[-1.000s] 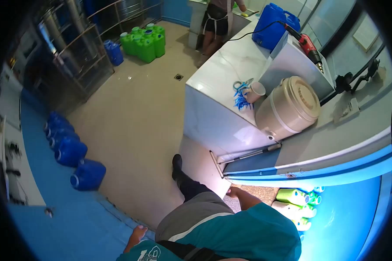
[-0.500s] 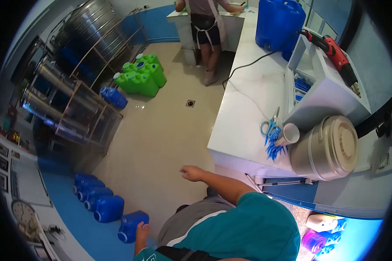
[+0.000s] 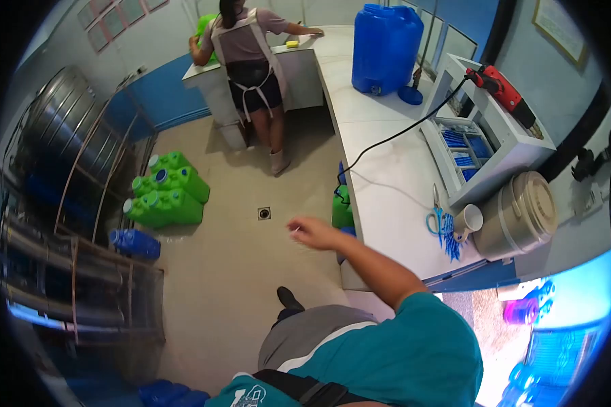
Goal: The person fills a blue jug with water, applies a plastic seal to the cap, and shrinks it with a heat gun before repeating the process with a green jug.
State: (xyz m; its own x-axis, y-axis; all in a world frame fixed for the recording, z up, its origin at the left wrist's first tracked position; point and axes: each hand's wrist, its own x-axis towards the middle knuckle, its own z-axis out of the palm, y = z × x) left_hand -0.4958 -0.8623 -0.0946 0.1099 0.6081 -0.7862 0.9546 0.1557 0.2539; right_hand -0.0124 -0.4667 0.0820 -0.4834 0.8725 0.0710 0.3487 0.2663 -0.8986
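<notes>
My right hand [image 3: 312, 233] is held out over the tiled floor, beside the white counter [image 3: 387, 159]. Its fingers are loosely bent and apart, slightly blurred, and I make out no object in them. The left hand is out of the picture. On the counter's near end lie blue-handled scissors [image 3: 435, 218] and a bunch of blue-and-white strips [image 3: 449, 239] next to a white cup [image 3: 468, 220]. A beige lidded container [image 3: 516, 217] stands beside the cup.
A person [image 3: 251, 61] in an apron stands at the far counter. Green jugs [image 3: 170, 193] and a blue jug [image 3: 136, 243] are on the floor at left. A large blue container [image 3: 385, 51] and a shelf [image 3: 502, 146] bearing a red tool [image 3: 502, 95] stand on the counter.
The view has shifted, bringing more of the far counter and the person into sight. My left hand has left the picture. My right arm stays stretched forward over the floor.
</notes>
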